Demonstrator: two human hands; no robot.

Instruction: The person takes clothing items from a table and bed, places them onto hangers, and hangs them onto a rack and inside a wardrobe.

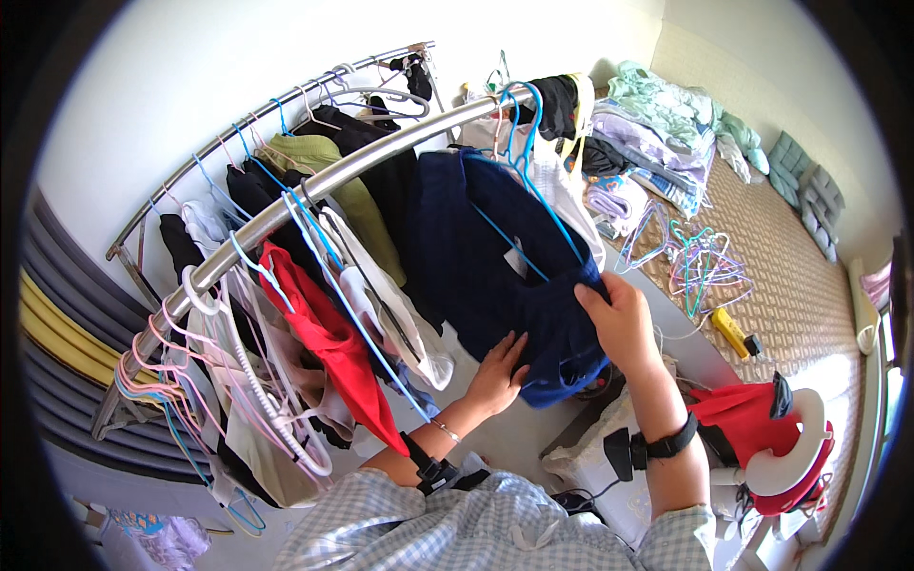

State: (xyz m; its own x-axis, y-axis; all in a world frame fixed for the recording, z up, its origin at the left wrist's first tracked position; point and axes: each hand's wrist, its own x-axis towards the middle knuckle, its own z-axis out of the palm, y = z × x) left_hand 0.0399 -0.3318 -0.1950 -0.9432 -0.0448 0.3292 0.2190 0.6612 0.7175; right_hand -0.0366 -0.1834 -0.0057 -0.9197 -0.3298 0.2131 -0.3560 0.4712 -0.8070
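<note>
A dark navy garment [495, 257] hangs on a blue hanger [522, 152] hooked over the metal rail [314, 190] of a clothes rack. My right hand [619, 319] grips the garment's right lower edge, thumb on top. My left hand [497, 371] lies flat under its lower hem, fingers spread and touching the cloth. Both wrists wear black bands. A red garment [333, 343] and white and cream clothes [400, 305] hang just left of the navy one.
More clothes on coloured hangers crowd the rack's two rails. A bed [790, 285] at right carries a pile of folded clothes [657, 133], loose hangers [700, 262] and a yellow object [731, 330]. A red and white appliance [785, 447] stands lower right.
</note>
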